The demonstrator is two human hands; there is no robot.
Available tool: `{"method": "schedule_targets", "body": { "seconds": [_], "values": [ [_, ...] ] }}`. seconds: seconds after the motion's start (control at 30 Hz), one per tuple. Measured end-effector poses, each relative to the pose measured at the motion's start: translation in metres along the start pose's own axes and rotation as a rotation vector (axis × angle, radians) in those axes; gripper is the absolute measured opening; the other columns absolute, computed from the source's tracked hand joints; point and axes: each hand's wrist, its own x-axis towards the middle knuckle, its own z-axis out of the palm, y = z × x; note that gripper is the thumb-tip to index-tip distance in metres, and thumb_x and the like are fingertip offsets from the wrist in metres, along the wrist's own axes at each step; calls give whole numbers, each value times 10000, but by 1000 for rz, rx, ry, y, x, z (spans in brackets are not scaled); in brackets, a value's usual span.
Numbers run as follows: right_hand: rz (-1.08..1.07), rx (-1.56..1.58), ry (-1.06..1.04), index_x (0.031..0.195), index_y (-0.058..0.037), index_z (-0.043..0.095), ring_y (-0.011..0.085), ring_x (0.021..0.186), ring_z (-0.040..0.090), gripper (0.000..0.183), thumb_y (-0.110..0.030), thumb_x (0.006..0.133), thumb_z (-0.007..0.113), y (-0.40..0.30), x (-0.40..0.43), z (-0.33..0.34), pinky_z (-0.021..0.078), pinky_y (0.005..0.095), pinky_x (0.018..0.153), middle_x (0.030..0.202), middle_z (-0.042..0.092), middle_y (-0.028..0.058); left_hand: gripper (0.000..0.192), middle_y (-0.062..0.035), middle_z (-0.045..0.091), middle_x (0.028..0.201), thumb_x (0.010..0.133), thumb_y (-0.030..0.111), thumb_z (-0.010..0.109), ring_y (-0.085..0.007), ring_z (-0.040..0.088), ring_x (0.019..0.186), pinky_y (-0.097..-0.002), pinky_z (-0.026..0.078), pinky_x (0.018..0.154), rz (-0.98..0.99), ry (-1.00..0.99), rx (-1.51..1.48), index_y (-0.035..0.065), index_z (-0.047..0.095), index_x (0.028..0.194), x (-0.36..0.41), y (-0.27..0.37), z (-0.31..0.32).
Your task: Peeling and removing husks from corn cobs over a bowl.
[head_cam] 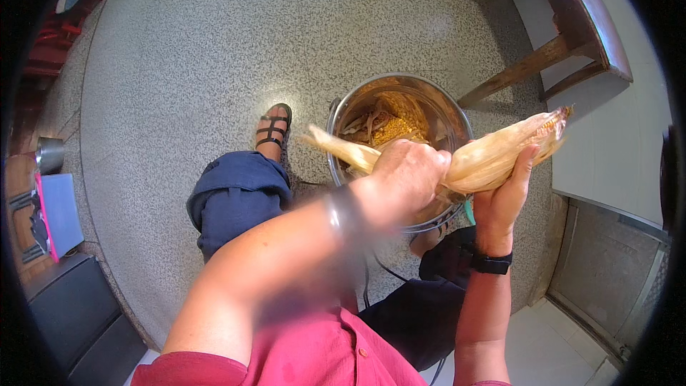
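A dried ear of corn in its pale husk slants over a round metal pot, its kernels showing at the far right tip. My right hand grips the ear from below, palm up with the thumb along its side. My left hand is closed around the narrower end of the husk, and a loose strip sticks out to its left. Yellow corn kernels and bits of husk lie inside the pot. The left forearm is blurred, and my hands hide the near part of the pot.
A wooden table or bench with legs stands at the upper right. A black sandal is on my left foot, left of the pot. Dark cords lie between my legs. At the far left are a metal container and a black box-like piece.
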Motion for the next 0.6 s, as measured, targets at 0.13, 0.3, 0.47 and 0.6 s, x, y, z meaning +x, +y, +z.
{"method": "schedule_targets", "body": {
  "seconds": [0.13, 0.3, 0.47, 0.6],
  "values": [
    [41, 23, 30, 1216, -8, 474, 254, 907, 635, 533, -488, 986, 444, -2, 7, -3, 529, 388, 818, 1023, 610, 144, 126, -153, 646, 721, 669, 116, 665, -340, 656, 730, -442, 521, 662, 136, 82, -32, 41, 604, 750, -5, 2, 1],
    [200, 74, -121, 1245, -32, 468, 287, 848, 633, 542, -505, 987, 409, -9, 9, -6, 537, 439, 795, 960, 611, 173, 146, -123, 617, 678, 644, 129, 671, -324, 630, 695, -411, 479, 630, 253, 108, -34, 56, 562, 706, -6, -2, 3],
    [258, 128, -118, 1279, -18, 443, 310, 848, 644, 582, -518, 983, 403, -9, 14, -17, 541, 461, 794, 963, 617, 195, 163, -101, 594, 669, 640, 139, 671, -307, 616, 683, -389, 446, 631, 348, 104, -44, 68, 531, 685, -7, -1, 4],
    [324, 265, -310, 1316, -16, 417, 340, 938, 631, 581, -497, 991, 398, -14, 8, -19, 506, 492, 885, 1017, 610, 202, 174, -92, 594, 696, 640, 132, 676, -301, 615, 704, -397, 451, 658, 361, 150, -22, 58, 545, 727, -10, -1, 8]
  ]
}}
